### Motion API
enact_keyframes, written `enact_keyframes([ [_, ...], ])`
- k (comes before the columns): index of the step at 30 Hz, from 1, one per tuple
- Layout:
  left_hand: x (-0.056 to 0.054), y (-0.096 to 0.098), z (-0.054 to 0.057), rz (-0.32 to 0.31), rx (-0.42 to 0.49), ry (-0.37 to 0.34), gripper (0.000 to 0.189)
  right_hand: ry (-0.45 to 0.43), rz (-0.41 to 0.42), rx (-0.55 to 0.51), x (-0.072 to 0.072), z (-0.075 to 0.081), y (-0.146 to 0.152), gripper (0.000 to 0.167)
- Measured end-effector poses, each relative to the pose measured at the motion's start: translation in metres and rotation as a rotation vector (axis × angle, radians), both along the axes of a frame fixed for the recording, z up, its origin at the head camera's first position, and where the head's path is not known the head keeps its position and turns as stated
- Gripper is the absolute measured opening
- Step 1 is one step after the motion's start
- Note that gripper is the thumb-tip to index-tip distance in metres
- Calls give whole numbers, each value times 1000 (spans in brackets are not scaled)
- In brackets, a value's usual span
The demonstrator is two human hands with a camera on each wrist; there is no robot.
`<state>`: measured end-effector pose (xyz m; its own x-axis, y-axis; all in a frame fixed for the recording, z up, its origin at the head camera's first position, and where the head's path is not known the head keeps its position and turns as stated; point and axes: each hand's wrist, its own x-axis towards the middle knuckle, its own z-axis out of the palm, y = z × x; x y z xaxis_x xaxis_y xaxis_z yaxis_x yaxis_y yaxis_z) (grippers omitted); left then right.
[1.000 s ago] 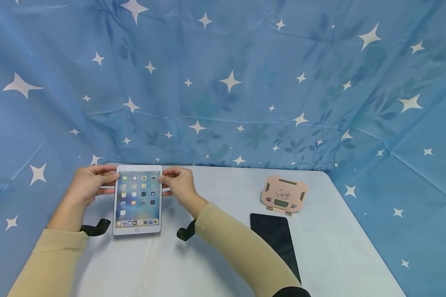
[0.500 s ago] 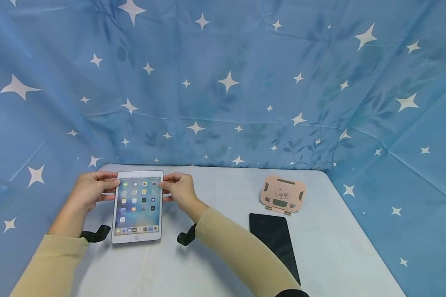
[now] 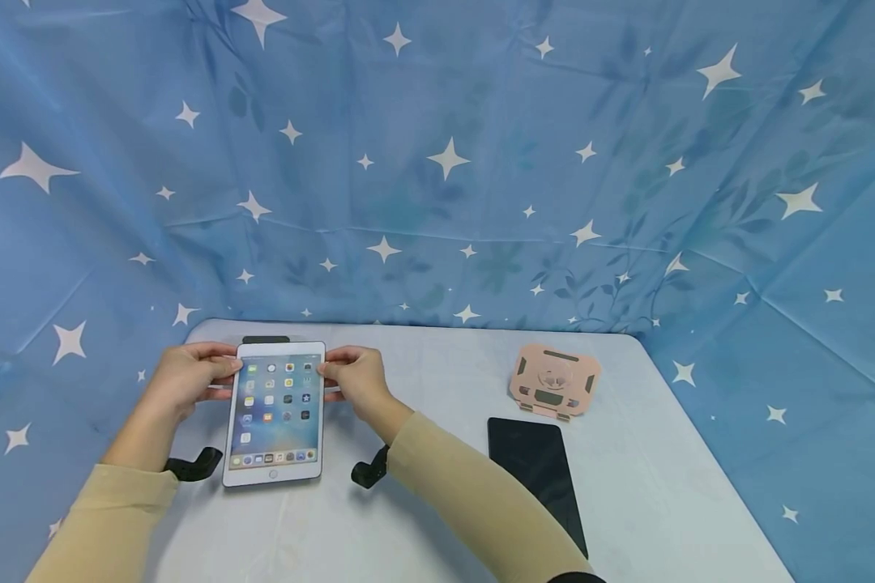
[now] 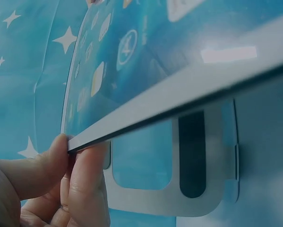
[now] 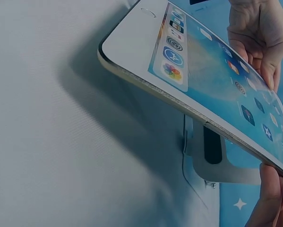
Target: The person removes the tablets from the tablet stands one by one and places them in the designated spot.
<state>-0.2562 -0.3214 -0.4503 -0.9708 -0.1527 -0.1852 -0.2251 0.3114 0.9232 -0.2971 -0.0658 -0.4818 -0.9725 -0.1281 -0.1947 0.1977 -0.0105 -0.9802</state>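
A white-framed tablet (image 3: pixel 275 413), its screen lit with app icons, is held between both hands and faces up toward the head camera. My left hand (image 3: pixel 189 376) pinches its left edge near the top, thumb in front and fingers behind. On the opposite edge, my right hand (image 3: pixel 360 380) pinches it at a similar height. Behind the tablet, a grey metal stand (image 4: pixel 214 161) with a dark pad and a square cutout shows in the left wrist view. The tablet's lower end overhangs the table, casting a shadow in the right wrist view. Most of the stand is hidden from the head camera.
A pink folding stand (image 3: pixel 555 374) lies at the back right of the white table (image 3: pixel 649 478). Nearer the person is a dark flat tablet (image 3: pixel 535 465), partly covered by the right sleeve. A blue star-patterned curtain (image 3: pixel 408 194) hangs behind the table.
Both hands have brought the tablet down toward the person and slightly right. A dark pad of the stand now shows past its top edge. The things at the right lie where they were.
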Motion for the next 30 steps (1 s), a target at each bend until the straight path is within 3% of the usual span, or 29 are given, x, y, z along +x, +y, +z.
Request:
enact_keyframes([
  [10, 0, 1, -5, 0, 2, -26, 53, -25, 3, -18, 4, -6, 4, 10],
  [30, 11, 8, -16, 0, -34, -105, 51, -53, 10, 16, 15, -17, 8, 9],
])
